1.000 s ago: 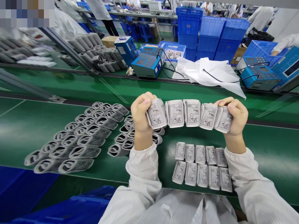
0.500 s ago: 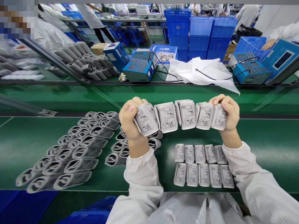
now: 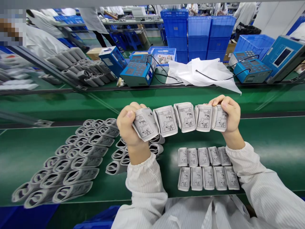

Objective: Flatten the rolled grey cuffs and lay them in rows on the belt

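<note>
No text can be read on the 5 held grey cuffs (image 3: 186, 119) or elsewhere.

Printed gray packets (image 3: 208, 178) lie in 2 rows of 5 by the near edge of the green bench (image 3: 269, 140), 2 groups of gray rolls (image 3: 87, 161) to their left.

Five printed grey cuffs (image 3: 186, 118) are held up side by side.
</note>
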The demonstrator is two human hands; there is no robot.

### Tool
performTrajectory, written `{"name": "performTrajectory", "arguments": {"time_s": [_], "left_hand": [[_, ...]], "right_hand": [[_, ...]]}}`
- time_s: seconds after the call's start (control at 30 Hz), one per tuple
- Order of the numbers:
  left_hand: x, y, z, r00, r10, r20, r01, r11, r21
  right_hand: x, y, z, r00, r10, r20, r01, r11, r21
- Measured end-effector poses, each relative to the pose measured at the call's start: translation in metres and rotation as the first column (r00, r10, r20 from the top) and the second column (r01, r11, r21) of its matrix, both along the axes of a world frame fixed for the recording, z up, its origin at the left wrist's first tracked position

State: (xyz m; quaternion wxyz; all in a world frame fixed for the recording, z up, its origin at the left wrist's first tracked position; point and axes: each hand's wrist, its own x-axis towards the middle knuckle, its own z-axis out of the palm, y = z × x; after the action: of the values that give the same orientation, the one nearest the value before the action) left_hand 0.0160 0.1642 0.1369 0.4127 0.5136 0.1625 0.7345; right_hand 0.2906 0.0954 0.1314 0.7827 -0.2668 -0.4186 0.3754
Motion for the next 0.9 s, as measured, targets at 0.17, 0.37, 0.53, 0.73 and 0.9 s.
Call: {"name": "performTrajectory", "arguments": {"time_s": [0.17,0.37,0.53,0.73,0.9], "left_hand": [[-0.0012,0.0000,0.0003,1.000,-0.004,-0.010,0.004,1.000,0.005],[-0.0007,0.0002,-0.0007,1.000,-0.012,-0.002,0.012,1.000,0.013],[-0.0007,0.0012,-0.0017,1.000,-0.017,0.001,0.017,1.000,0.021],[-0.0018,0.0017,-0.0016,1.000,-0.019,-0.003,0.019,0.999,0.030],[-0.0013,0.0000,-0.0014,1.000,-0.008,0.002,0.008,1.000,0.011]], "right_hand": [[-0.0005,-0.0007,0.0007,1.000,-0.015,0.012,0.015,1.000,-0.012],[-0.0006,-0.0005,-0.0001,0.999,-0.022,0.026,0.023,1.000,-0.017],[-0.0010,-0.0001,0.0000,1.000,-0.002,0.008,0.002,1.000,0.003],[-0.0013,0.0004,0.0007,1.000,-0.008,0.013,0.008,1.000,-0.001],[-0.0004,0.0001,-0.0008,1.000,0.001,0.016,-0.002,1.000,0.015]]}}
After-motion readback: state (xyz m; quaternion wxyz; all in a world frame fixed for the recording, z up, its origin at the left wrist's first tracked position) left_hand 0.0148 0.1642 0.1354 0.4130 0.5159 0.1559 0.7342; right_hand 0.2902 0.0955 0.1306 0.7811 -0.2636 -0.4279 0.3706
